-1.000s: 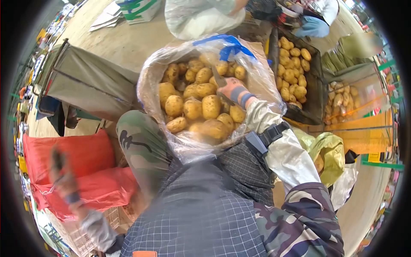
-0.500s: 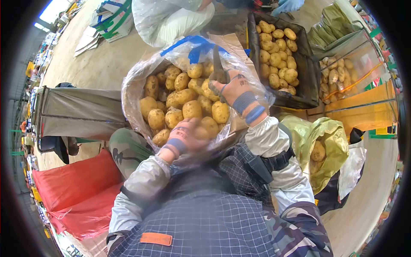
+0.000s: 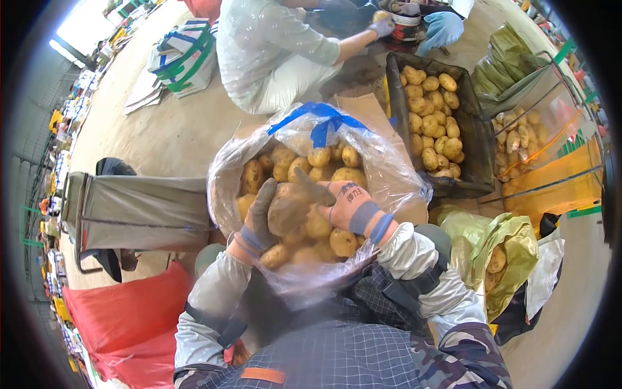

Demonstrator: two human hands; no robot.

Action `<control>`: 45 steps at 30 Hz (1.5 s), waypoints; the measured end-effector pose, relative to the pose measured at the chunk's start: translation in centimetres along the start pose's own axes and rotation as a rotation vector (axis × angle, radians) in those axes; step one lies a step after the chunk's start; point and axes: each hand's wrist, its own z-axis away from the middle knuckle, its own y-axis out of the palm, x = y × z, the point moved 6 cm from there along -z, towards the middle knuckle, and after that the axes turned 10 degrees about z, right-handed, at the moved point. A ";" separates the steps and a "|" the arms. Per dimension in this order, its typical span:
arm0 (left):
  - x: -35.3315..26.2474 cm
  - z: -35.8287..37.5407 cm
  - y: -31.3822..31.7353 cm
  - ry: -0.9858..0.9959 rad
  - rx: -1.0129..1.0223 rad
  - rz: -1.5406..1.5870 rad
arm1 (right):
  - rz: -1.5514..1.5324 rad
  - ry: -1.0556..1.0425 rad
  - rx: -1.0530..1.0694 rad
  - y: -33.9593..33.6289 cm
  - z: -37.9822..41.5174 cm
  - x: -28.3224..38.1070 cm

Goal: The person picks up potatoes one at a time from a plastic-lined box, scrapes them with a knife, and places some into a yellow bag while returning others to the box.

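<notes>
A brownish potato [image 3: 288, 209] is held between my two gloved hands above a plastic-lined container [image 3: 223, 188] full of potatoes. My left hand [image 3: 260, 217] presses on the potato's left side, with its fingers pointing up along it. From the right, my right hand [image 3: 334, 200] reaches the same potato, its fingers over the upper right edge. Blue tape [image 3: 321, 123] marks the far rim of the clear liner. Other potatoes [image 3: 343, 242] lie below and around the held one. Both gloves have grey fingers and orange backs.
A black crate [image 3: 476, 139] of potatoes stands at the upper right, with a green bag [image 3: 518, 249] nearer me. A co-worker [image 3: 272, 48] crouches ahead, holding a potato. Left are a grey-covered frame [image 3: 146, 211] and a red bag [image 3: 129, 311].
My hands have come together around a potato. The dark blade-like shape upright at my right hand no longer shows. The view has shifted, revealing more of the co-worker.
</notes>
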 end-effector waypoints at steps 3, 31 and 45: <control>-1.4 -1.2 -0.7 0.095 0.163 -0.264 | -0.022 0.019 -0.018 0.4 -1.3 -0.1; -2.8 -3.3 -1.6 0.699 -0.040 -0.651 | -0.649 -0.112 0.037 4.8 -5.6 -2.0; -3.6 -5.5 -5.9 0.838 -0.044 -1.354 | -0.916 -0.267 0.013 0.5 -4.2 2.4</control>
